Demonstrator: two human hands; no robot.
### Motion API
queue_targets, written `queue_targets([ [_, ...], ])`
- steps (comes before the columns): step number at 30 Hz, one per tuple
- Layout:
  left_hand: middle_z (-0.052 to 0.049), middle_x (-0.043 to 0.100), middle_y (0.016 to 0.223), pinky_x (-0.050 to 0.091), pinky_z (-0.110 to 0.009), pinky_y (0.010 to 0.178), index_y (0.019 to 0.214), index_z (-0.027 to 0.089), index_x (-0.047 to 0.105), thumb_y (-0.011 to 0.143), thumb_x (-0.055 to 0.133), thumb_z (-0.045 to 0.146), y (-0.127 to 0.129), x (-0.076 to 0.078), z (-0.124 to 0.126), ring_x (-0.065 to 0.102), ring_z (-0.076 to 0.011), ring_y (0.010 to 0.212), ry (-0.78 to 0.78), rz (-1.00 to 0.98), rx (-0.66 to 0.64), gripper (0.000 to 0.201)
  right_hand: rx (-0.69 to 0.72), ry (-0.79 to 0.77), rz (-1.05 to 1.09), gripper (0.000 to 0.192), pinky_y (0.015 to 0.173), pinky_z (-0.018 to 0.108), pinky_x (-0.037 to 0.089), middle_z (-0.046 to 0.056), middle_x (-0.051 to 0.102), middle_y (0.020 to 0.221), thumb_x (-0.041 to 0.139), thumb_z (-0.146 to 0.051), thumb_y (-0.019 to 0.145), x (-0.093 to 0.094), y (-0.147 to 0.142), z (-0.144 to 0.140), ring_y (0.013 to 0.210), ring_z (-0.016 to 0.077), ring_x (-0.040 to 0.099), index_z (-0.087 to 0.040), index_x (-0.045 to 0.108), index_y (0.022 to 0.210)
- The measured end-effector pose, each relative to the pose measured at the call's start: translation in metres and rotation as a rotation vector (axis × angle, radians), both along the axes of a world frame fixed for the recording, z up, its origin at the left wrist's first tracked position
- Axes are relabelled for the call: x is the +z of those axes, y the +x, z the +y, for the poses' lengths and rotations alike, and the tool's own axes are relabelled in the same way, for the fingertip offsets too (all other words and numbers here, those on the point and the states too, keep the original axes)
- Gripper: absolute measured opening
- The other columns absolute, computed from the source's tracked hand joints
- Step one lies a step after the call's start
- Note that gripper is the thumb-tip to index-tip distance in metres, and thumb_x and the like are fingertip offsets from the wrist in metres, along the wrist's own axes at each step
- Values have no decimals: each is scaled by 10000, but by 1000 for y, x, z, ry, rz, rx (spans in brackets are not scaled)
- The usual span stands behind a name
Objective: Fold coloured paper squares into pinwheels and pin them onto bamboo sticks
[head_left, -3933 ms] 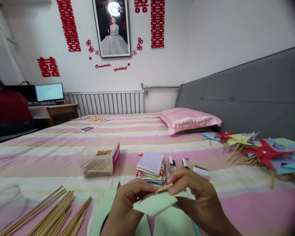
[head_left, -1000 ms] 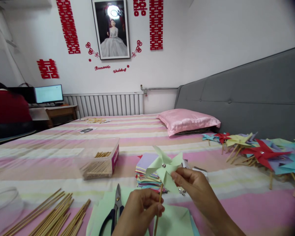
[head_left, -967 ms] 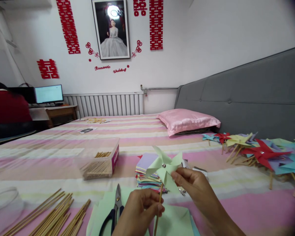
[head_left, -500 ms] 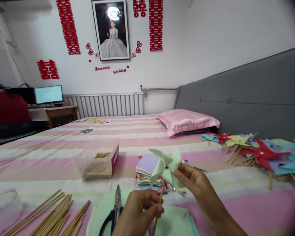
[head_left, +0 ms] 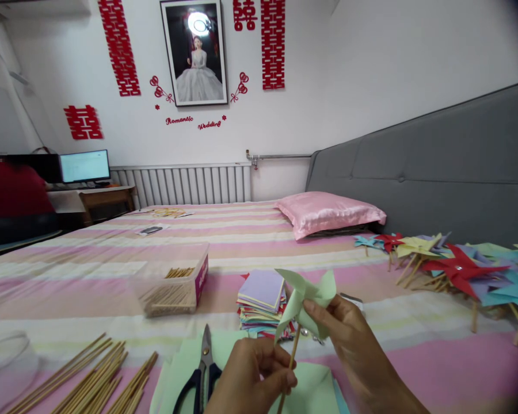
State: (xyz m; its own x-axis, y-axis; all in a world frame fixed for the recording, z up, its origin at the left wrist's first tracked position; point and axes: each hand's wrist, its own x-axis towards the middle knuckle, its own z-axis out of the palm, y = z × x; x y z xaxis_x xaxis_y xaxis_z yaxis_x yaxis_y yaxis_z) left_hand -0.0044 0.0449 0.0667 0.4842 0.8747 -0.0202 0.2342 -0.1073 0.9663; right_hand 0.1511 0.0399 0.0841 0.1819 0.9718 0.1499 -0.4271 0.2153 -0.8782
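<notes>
A light green paper pinwheel on a thin wooden stick is between my two hands. My left hand pinches the stick below the blades. At the pinwheel's centre, my right hand has its thumb pressed on the front, with the fingers behind the paper. The stick's lower end runs out of view. Beneath my hands lie green paper sheets, with dark-handled scissors on them to the left. A stack of coloured paper squares sits just behind, beside small metal fasteners, partly hidden.
Loose wooden sticks lie at the front left, near a clear plastic lid. Behind them stands a clear box of sticks. Finished pinwheels are piled at right by the grey headboard. A person sits far left.
Both hands and the pinwheel have shifted slightly right. My right thumb has moved from a blade's edge onto the centre, covering the fastener there, and the blades have turned.
</notes>
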Motion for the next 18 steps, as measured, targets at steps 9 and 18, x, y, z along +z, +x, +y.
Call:
queue_targets([
  [9, -10, 637, 590, 398, -244, 565, 692, 127, 627, 644, 556, 123, -2, -5, 0, 579, -140, 586, 3, 8, -7, 86, -10, -31, 9, 328, 525, 266, 434, 45, 663, 615, 763, -382, 535, -1, 3, 1, 579, 185, 581, -135, 673, 731],
  [18, -16, 615, 577, 409, -257, 585, 692, 107, 588, 641, 576, 137, 0, 7, 1, 563, -133, 575, -49, -52, 103, 60, 53, 53, -54, 442, 671, 309, 445, 70, 686, 820, 715, -396, 599, 1, -2, 2, 730, 215, 605, -168, 628, 968],
])
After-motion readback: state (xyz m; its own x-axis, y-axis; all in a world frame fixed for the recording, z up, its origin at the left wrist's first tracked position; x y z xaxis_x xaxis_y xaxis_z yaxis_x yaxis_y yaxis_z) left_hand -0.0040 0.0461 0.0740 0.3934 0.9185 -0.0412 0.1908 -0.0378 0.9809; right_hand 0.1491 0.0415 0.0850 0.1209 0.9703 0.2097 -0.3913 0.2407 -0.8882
